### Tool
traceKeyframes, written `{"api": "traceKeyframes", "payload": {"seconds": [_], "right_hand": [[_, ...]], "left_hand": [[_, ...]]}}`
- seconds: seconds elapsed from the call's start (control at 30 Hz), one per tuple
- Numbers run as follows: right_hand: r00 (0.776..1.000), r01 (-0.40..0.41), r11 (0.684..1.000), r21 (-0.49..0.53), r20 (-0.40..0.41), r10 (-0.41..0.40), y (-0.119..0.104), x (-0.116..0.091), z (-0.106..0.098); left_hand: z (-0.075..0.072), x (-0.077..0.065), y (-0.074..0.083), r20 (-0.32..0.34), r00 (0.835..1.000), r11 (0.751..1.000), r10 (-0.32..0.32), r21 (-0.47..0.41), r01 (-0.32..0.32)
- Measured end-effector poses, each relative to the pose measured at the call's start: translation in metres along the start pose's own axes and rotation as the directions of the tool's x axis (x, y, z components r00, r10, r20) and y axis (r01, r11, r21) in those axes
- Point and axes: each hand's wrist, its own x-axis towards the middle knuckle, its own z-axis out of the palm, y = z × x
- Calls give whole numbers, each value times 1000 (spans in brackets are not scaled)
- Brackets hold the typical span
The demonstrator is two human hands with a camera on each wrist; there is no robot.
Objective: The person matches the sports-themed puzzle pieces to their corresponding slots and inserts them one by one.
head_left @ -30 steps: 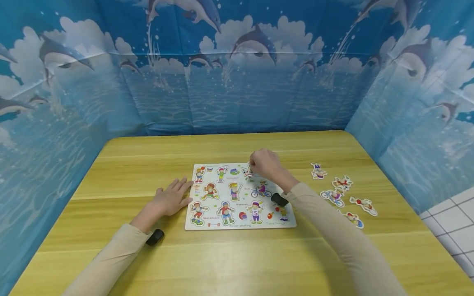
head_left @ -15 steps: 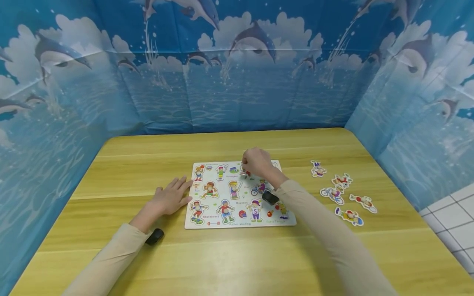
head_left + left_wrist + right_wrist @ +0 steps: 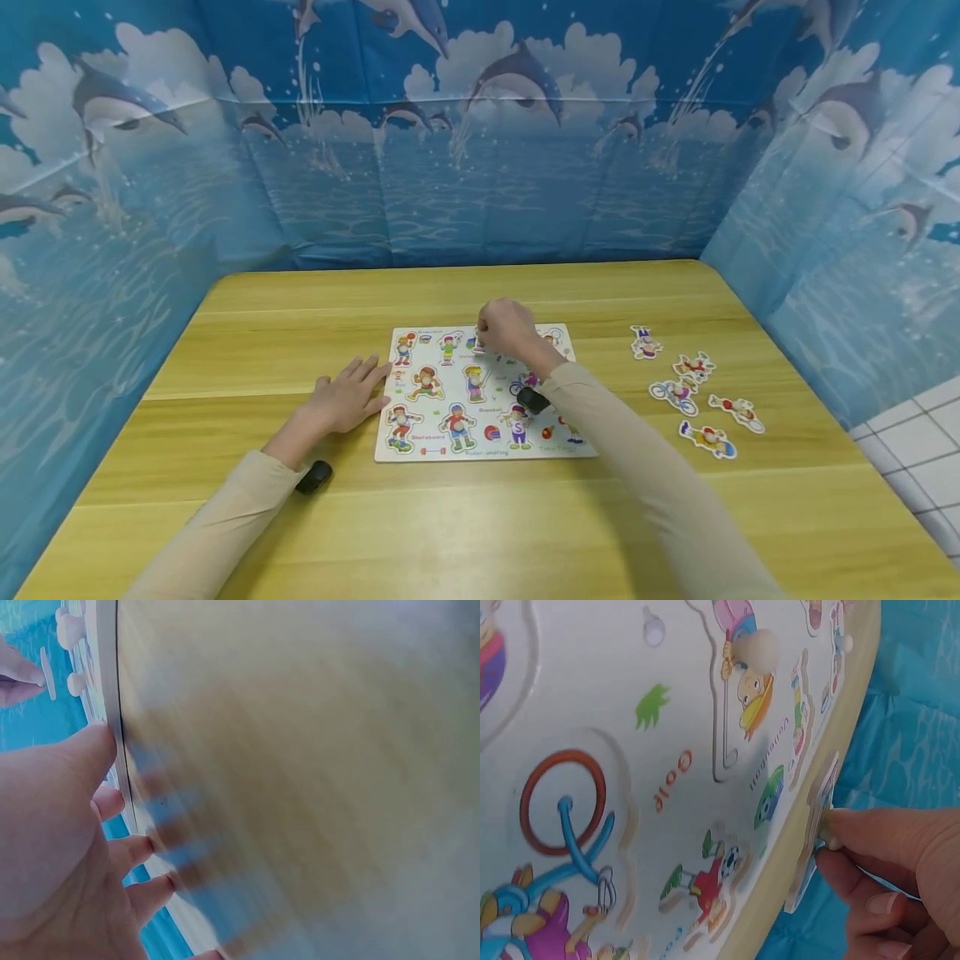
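Note:
My right hand [image 3: 506,327] is over the upper edge of a white knobbed puzzle board [image 3: 450,392] printed with sports figures. In the right wrist view, its thumb and fingers pinch a flat puzzle piece [image 3: 810,840] by its knob. The piece is edge-on and raised off the board, so its picture is hardly visible. My left hand [image 3: 341,402] lies with fingers spread on the table, fingertips at the board's left edge. In the left wrist view, its thumb [image 3: 94,746] touches the board's side. Several figure pieces, such as the golfer [image 3: 746,682], sit in their recesses.
Several loose pieces lie on the wooden table [image 3: 300,550] right of the board, including a cyclist [image 3: 673,396], one with a blue end [image 3: 707,439] and an upside-down figure [image 3: 646,342]. A dolphin-print curtain [image 3: 480,208] surrounds the table's back and sides.
My right hand has moved left along the board's upper part with the puzzle piece, uncovering more of the upper right corner. The left hand has stayed at the left edge.

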Motion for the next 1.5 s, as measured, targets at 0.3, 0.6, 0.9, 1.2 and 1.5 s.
{"api": "traceKeyframes", "payload": {"seconds": [0.3, 0.6, 0.9, 1.2, 1.5], "right_hand": [[999, -8, 999, 34, 36, 7, -9, 3, 22], [999, 3, 997, 73, 35, -5, -19, 7, 27], [998, -15, 995, 97, 62, 9, -29, 15, 28], [998, 8, 998, 64, 55, -11, -37, 21, 31], [997, -1, 1000, 28, 76, -1, -40, 22, 34]], "left_hand": [[2, -6, 0, -4, 1000, 1000, -6, 0, 6], [1, -8, 0, -9, 1000, 1000, 0, 7, 0], [-1, -6, -2, -14, 1000, 1000, -6, 4, 6], [-3, -3, 0, 4, 1000, 1000, -13, 16, 13], [-3, 0, 4, 16, 1000, 1000, -13, 15, 12]]}}
